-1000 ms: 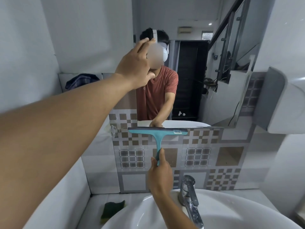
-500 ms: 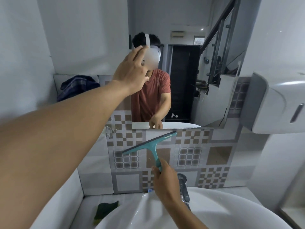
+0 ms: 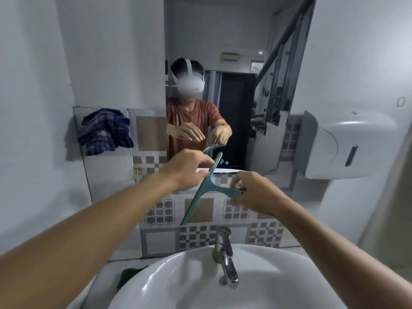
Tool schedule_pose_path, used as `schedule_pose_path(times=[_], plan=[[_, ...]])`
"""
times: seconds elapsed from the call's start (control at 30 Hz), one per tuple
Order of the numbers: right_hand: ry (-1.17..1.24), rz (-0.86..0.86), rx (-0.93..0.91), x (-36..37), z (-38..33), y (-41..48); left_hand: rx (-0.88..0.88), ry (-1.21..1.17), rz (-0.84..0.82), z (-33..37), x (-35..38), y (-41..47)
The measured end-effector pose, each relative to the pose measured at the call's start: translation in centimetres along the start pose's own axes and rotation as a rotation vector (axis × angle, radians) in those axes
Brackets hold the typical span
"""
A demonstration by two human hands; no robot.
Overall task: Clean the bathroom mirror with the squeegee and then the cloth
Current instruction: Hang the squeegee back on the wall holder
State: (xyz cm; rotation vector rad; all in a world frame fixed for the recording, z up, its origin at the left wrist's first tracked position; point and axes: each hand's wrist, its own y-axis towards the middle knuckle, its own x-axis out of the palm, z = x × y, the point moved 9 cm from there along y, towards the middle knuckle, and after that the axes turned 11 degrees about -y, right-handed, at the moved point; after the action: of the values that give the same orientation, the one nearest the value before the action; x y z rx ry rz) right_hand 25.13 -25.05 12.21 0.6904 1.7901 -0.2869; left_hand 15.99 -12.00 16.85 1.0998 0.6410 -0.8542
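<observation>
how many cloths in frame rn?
2. A blue plaid cloth hangs on the left wall beside the mirror; a dark green cloth lies on the counter left of the sink, partly hidden.

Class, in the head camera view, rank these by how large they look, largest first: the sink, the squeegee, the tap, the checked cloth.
1. sink, largest, though nearest the camera
2. squeegee and checked cloth: too alike to rank
3. tap, smallest
</observation>
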Motion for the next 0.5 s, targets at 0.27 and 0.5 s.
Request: schedule_pose_path(times=[0.27, 0.5], plan=[[-0.010, -0.116, -0.141, -3.8, -1.1, -0.2, -0.018, -0.177, -0.077, 4.0, 2.4, -2.3], [0.027, -0.142, -0.190, -4.5, -2.2, -0.3, -0.133, -0.250, -0.084, 2.8, 2.5, -3.6]])
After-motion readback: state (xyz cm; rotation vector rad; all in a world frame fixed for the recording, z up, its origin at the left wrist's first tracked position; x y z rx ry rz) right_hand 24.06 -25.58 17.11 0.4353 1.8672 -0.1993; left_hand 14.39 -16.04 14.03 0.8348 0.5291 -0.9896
